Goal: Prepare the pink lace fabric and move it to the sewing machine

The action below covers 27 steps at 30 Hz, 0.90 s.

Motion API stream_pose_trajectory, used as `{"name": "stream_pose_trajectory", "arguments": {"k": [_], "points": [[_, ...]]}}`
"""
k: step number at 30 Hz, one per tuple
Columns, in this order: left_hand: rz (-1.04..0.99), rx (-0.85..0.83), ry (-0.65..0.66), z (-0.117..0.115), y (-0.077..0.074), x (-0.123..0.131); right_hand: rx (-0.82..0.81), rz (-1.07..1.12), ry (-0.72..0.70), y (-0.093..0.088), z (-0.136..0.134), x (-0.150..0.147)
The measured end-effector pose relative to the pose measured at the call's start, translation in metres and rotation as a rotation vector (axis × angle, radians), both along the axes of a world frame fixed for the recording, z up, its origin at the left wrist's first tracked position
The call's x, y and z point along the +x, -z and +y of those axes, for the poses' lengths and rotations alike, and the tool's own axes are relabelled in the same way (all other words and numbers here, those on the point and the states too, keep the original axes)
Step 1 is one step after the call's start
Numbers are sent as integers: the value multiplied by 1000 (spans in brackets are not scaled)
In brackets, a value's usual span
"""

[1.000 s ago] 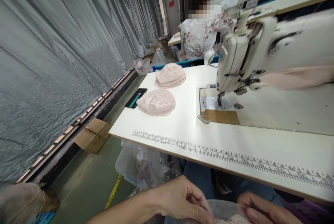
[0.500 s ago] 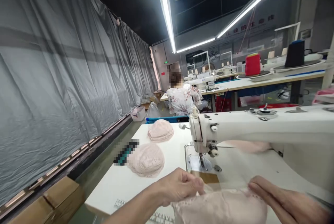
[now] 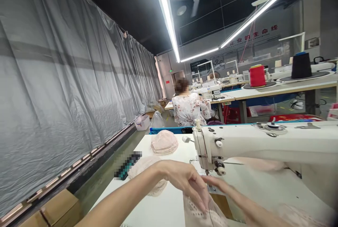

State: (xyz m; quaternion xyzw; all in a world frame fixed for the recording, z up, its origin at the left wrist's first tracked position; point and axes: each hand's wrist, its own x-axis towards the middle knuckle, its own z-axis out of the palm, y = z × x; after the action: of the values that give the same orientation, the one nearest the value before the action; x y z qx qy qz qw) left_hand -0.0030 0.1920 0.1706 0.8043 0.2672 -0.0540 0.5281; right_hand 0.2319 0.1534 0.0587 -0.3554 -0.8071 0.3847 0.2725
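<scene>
My left hand (image 3: 188,182) bends down in front of the sewing machine head (image 3: 207,149), thumb and fingers closed on a pale pink lace fabric piece (image 3: 194,214) with an eyelet edge. My right hand (image 3: 218,184) reaches in from the right, fingers stretched out beside the needle area. Its fingertips are partly behind my left hand; whether they touch the fabric is hidden. The needle and presser foot are mostly covered by my hands. A brown plate (image 3: 223,206) shows on the machine bed below my right hand.
Pale pink lace cups lie in a far stack (image 3: 164,142) and a near stack (image 3: 139,167), partly behind my left forearm. More lace (image 3: 293,213) lies at lower right. Cardboard boxes (image 3: 59,207) stand left of the table. A person (image 3: 188,107) sits ahead, beside other sewing machines.
Both hands have moved closer together, up to the needle area. The lace piece, earlier held spread between them, now hangs below my left hand. The view has tilted up slightly.
</scene>
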Motion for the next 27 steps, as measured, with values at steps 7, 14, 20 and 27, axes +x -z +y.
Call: {"name": "stream_pose_trajectory", "arguments": {"k": [7,14,20,27], "points": [[187,417,-98,-16,-49,-23,22,41,-77,-43,10,-40],[217,1251,11,-72,26,-28,1154,-248,0,-35,-24,-27],[-145,1652,38,-107,151,-23,491,-321,-184,13,-65,-13],[-476,1735,-191,-106,167,-8,556,-485,-87,25,-60,-34]]}}
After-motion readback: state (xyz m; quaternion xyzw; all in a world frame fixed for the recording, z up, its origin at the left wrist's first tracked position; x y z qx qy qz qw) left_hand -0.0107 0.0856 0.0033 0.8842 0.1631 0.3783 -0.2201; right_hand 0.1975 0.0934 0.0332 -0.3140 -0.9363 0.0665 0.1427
